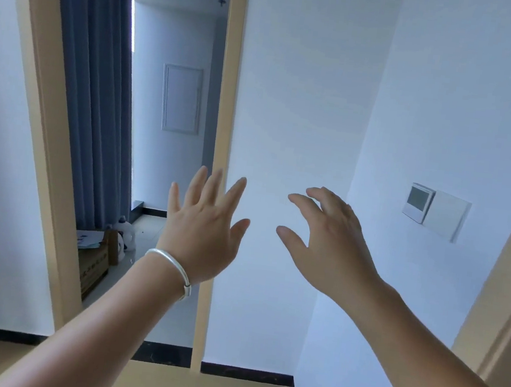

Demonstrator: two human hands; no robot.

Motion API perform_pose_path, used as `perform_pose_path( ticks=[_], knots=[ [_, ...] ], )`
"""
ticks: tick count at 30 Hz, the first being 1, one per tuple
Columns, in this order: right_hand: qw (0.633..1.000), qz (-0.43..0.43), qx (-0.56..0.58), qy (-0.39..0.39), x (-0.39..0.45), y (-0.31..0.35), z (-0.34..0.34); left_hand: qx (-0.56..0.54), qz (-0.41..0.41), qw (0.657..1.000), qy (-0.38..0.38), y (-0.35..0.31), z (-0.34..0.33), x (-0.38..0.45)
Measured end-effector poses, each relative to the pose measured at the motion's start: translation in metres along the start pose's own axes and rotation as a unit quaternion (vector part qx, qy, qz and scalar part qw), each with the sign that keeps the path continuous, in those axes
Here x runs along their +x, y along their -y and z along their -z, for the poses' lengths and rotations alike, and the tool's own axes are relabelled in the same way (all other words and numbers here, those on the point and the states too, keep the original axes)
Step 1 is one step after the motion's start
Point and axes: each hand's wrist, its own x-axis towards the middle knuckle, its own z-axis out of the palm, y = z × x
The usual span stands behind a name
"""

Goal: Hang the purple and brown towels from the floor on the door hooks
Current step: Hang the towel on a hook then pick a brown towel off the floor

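Hands are empty: left hand splayed at frame centre, right hand loosely curled beside it. Towels and hooks are out of view, so neither hand is nearer.

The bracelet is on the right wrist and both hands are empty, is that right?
Not quite. In the head view the bracelet is on the left wrist, not the right. The left hand and right hand are indeed both empty, fingers spread.
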Motion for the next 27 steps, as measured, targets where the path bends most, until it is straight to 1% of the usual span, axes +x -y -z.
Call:
perform_pose_path(
  ticks=[4,7,10,16,19,22,25,27],
  knots=[
    [1.000,0.017,0.008,0.016,0.070,0.011,-0.051,0.017,0.035,0.999,0.024,0.062,-0.028,0.053],
    [0.999,0.034,0.019,0.023,0.113,0.027,-0.094,0.041,0.055,0.997,0.026,0.108,-0.046,0.081],
    [0.997,0.057,0.047,0.033,0.146,0.046,-0.136,0.048,0.080,0.995,0.023,0.151,-0.061,0.096],
    [0.984,0.126,0.112,0.062,0.205,0.097,-0.224,0.081,0.162,0.983,0.028,0.238,-0.090,0.101],
    [0.970,0.166,0.158,0.079,0.230,0.128,-0.276,0.099,0.223,0.969,0.044,0.285,-0.105,0.095],
    [0.951,0.212,0.204,0.094,0.254,0.160,-0.329,0.137,0.281,0.948,0.065,0.329,-0.121,0.085],
    [0.925,0.268,0.244,0.113,0.278,0.191,-0.378,0.161,0.344,0.923,0.070,0.368,-0.133,0.076],
    [0.903,0.312,0.262,0.134,0.295,0.212,-0.410,0.177,0.386,0.904,0.056,0.392,-0.139,0.068]
  ],
)
